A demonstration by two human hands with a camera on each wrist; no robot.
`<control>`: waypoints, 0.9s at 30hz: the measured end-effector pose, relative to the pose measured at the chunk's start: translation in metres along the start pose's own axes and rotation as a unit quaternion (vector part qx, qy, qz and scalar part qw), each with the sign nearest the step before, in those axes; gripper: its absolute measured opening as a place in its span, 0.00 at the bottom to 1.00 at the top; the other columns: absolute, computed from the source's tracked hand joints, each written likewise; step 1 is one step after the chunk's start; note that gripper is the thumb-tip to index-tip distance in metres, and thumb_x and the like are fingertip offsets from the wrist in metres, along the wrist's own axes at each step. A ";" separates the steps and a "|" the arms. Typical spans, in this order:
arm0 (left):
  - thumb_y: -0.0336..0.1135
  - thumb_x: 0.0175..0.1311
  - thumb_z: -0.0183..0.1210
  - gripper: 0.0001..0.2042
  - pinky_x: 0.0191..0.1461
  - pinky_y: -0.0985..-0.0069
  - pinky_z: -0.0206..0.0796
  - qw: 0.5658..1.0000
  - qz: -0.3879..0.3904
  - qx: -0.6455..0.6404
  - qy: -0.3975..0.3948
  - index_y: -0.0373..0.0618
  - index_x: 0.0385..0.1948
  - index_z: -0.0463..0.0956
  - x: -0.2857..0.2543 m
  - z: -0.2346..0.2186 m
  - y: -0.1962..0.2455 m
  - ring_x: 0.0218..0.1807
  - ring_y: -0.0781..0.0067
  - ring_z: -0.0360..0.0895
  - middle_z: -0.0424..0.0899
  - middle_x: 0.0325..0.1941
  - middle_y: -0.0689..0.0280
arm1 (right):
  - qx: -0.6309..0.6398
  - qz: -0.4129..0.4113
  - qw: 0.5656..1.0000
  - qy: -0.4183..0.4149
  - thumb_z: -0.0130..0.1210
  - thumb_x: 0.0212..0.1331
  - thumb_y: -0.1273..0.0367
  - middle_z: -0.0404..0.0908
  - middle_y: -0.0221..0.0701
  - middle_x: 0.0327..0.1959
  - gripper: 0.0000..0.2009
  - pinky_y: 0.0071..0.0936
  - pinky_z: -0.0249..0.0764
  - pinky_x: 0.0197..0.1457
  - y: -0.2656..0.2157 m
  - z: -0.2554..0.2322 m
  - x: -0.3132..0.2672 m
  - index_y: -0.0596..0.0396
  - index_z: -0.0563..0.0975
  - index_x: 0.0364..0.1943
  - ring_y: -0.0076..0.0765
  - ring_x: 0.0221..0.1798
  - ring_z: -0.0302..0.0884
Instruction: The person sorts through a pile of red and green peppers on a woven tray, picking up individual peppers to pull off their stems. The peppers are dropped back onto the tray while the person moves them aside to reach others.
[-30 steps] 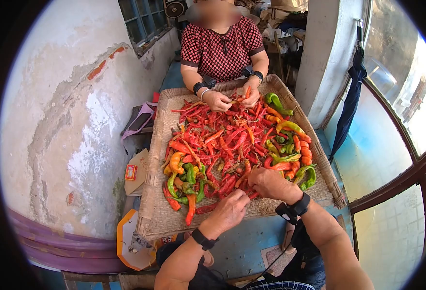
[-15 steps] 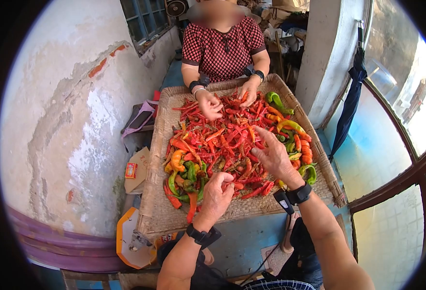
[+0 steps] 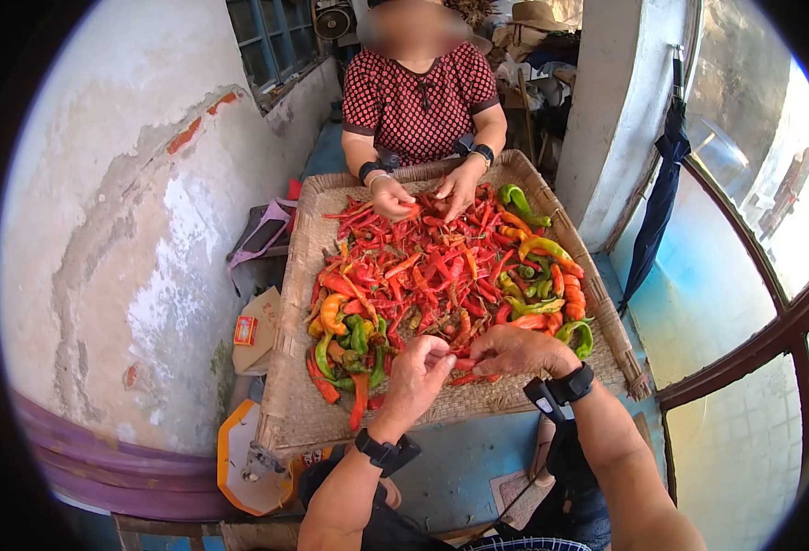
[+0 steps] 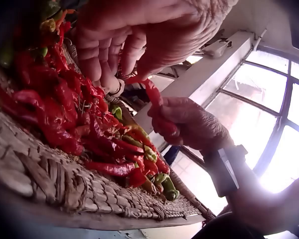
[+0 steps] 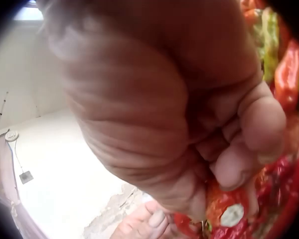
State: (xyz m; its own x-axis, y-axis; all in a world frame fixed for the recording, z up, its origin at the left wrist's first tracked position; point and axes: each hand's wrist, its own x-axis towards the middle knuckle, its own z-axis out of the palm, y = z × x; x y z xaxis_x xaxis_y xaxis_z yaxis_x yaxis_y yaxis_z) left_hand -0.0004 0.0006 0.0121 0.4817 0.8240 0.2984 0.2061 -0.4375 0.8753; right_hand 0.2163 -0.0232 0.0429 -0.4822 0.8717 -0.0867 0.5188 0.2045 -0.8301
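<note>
A red pepper [image 3: 465,365] is stretched between my two hands above the tray's near side. My left hand [image 3: 412,381] pinches its left end; in the left wrist view the left hand [image 4: 139,37] has its fingertips on one end of the red pepper [image 4: 154,94]. My right hand [image 3: 526,354] grips the other end, thumb and fingers closed round it, as the right hand [image 4: 189,122] also shows in the left wrist view. In the right wrist view my right hand [image 5: 154,99] has curled fingers, and a red pepper with a pale end [image 5: 231,215] lies by the fingertips.
The woven tray [image 3: 280,404] holds a red pepper heap [image 3: 423,266], with green and orange peppers at both sides. Across it, a person [image 3: 423,106] handles peppers. A cracked wall [image 3: 129,239] stands left; an umbrella [image 3: 666,165] hangs right. An orange-rimmed container [image 3: 239,459] sits low left.
My right hand reached forward over the heap and has come back beside the left, now gripping a red pepper. The other person's hands have shifted over the far peppers.
</note>
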 end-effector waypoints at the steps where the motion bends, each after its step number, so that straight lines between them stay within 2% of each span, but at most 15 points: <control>1: 0.29 0.62 0.58 0.07 0.38 0.76 0.71 0.999 -0.008 0.038 0.011 0.37 0.37 0.73 0.002 -0.003 0.000 0.34 0.78 0.78 0.80 0.33 0.65 | -0.027 0.046 0.998 -0.017 0.62 0.57 0.64 0.82 0.34 0.32 0.12 0.31 0.73 0.36 0.000 -0.007 -0.001 0.59 0.81 0.38 0.30 0.33 0.78; 2: 0.31 0.62 0.58 0.08 0.38 0.75 0.71 0.998 -0.015 0.062 0.024 0.37 0.37 0.73 0.004 -0.006 -0.001 0.34 0.75 0.77 0.79 0.33 0.63 | -0.105 0.056 0.992 0.046 0.63 0.55 0.64 0.82 0.37 0.38 0.18 0.30 0.74 0.37 -0.002 -0.013 -0.002 0.60 0.78 0.47 0.31 0.35 0.80; 3: 0.31 0.62 0.58 0.08 0.38 0.75 0.71 0.998 -0.012 0.063 0.023 0.37 0.37 0.73 0.007 -0.007 -0.001 0.34 0.75 0.77 0.79 0.33 0.63 | -0.106 0.055 0.992 0.048 0.63 0.55 0.64 0.82 0.37 0.38 0.18 0.30 0.74 0.37 -0.004 -0.013 -0.001 0.60 0.78 0.47 0.31 0.35 0.80; 4: 0.31 0.62 0.59 0.09 0.38 0.72 0.71 0.994 -0.026 0.100 0.023 0.38 0.38 0.73 0.008 -0.007 -0.002 0.35 0.71 0.78 0.79 0.34 0.61 | 0.017 0.019 0.980 0.196 0.62 0.55 0.65 0.82 0.40 0.41 0.21 0.30 0.75 0.38 -0.009 -0.011 0.004 0.60 0.74 0.52 0.31 0.36 0.80; 5: 0.32 0.61 0.59 0.09 0.39 0.69 0.71 0.990 -0.042 0.136 0.021 0.38 0.40 0.73 0.007 -0.006 -0.004 0.36 0.66 0.79 0.79 0.36 0.58 | 0.140 -0.015 0.931 0.336 0.62 0.55 0.65 0.81 0.42 0.44 0.25 0.31 0.75 0.38 -0.011 -0.008 0.007 0.61 0.71 0.56 0.31 0.36 0.81; 6: 0.32 0.61 0.59 0.09 0.39 0.69 0.71 0.990 -0.043 0.136 0.020 0.38 0.40 0.73 0.006 -0.003 -0.007 0.36 0.66 0.79 0.79 0.36 0.58 | 0.022 -0.062 0.921 0.384 0.61 0.55 0.66 0.79 0.47 0.48 0.29 0.34 0.76 0.40 -0.005 -0.005 0.011 0.62 0.66 0.61 0.38 0.37 0.81; 7: 0.32 0.60 0.60 0.11 0.40 0.66 0.72 0.980 -0.020 0.197 -0.006 0.39 0.42 0.73 0.005 0.001 -0.010 0.38 0.60 0.79 0.78 0.38 0.56 | 0.023 -0.060 0.921 0.383 0.61 0.55 0.66 0.79 0.47 0.48 0.29 0.34 0.76 0.40 -0.005 -0.005 0.010 0.62 0.66 0.61 0.38 0.37 0.81; 9: 0.32 0.59 0.60 0.13 0.41 0.63 0.72 0.967 0.001 0.253 -0.036 0.40 0.43 0.73 0.003 0.007 -0.012 0.39 0.54 0.79 0.77 0.41 0.54 | -0.079 -0.007 0.965 0.251 0.61 0.54 0.66 0.79 0.48 0.48 0.27 0.39 0.76 0.43 -0.004 -0.001 0.007 0.60 0.69 0.59 0.48 0.40 0.81; 10: 0.33 0.58 0.60 0.14 0.41 0.61 0.72 0.952 0.014 0.297 -0.068 0.40 0.45 0.73 0.002 0.009 -0.010 0.41 0.52 0.79 0.76 0.42 0.54 | -0.221 -0.063 0.948 0.219 0.62 0.50 0.66 0.79 0.46 0.44 0.25 0.43 0.76 0.45 0.010 0.006 0.009 0.58 0.72 0.55 0.53 0.42 0.80; 11: 0.33 0.58 0.61 0.15 0.42 0.59 0.72 0.935 0.027 0.340 -0.099 0.41 0.46 0.72 0.001 0.010 -0.009 0.42 0.49 0.78 0.75 0.43 0.53 | -0.220 -0.062 0.948 0.219 0.62 0.50 0.66 0.79 0.46 0.44 0.25 0.43 0.76 0.45 0.023 0.015 0.006 0.58 0.72 0.55 0.53 0.42 0.80; 13: 0.32 0.57 0.60 0.15 0.41 0.59 0.72 0.923 0.016 0.366 -0.121 0.42 0.45 0.72 0.003 0.014 -0.018 0.41 0.50 0.78 0.74 0.41 0.56 | -0.315 0.055 0.943 0.093 0.63 0.48 0.67 0.79 0.45 0.38 0.21 0.44 0.76 0.46 0.016 0.025 0.003 0.56 0.75 0.49 0.51 0.42 0.80; 19: 0.30 0.56 0.60 0.13 0.40 0.59 0.72 0.896 0.024 0.416 -0.155 0.43 0.42 0.72 0.004 0.014 -0.014 0.40 0.50 0.78 0.74 0.39 0.57 | -0.310 0.059 0.943 0.101 0.60 0.46 0.71 0.78 0.43 0.35 0.15 0.44 0.75 0.45 0.014 0.026 0.004 0.55 0.77 0.41 0.50 0.43 0.78; 21: 0.31 0.56 0.60 0.11 0.40 0.59 0.72 0.934 0.028 0.338 -0.115 0.41 0.39 0.74 0.004 0.012 -0.004 0.39 0.49 0.78 0.75 0.39 0.57 | -0.283 0.053 0.951 0.111 0.59 0.46 0.72 0.78 0.43 0.34 0.12 0.43 0.74 0.45 0.014 0.023 0.003 0.55 0.78 0.39 0.50 0.44 0.77; 23: 0.31 0.56 0.60 0.10 0.39 0.58 0.71 0.942 0.049 0.314 -0.108 0.41 0.38 0.74 0.003 0.013 -0.003 0.39 0.49 0.78 0.76 0.39 0.57 | -0.201 -0.057 0.963 0.173 0.56 0.47 0.73 0.77 0.44 0.34 0.10 0.42 0.74 0.44 0.020 0.022 0.001 0.57 0.77 0.35 0.51 0.42 0.77; 27: 0.32 0.56 0.61 0.10 0.37 0.57 0.71 0.942 0.058 0.298 -0.144 0.40 0.38 0.74 0.002 0.019 -0.007 0.36 0.49 0.78 0.78 0.35 0.56 | -0.264 -0.012 0.954 0.143 0.54 0.47 0.73 0.77 0.45 0.34 0.08 0.41 0.74 0.43 0.019 0.021 -0.002 0.58 0.77 0.33 0.51 0.41 0.76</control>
State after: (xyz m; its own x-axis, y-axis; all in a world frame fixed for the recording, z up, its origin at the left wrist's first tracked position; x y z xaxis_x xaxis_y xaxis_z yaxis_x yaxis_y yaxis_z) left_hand 0.0151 -0.0011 -0.0004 0.7237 0.6640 0.1880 0.5386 -0.7138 0.4477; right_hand 0.2122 -0.0300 0.0153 -0.3257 0.9342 0.1452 0.8293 0.3561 -0.4306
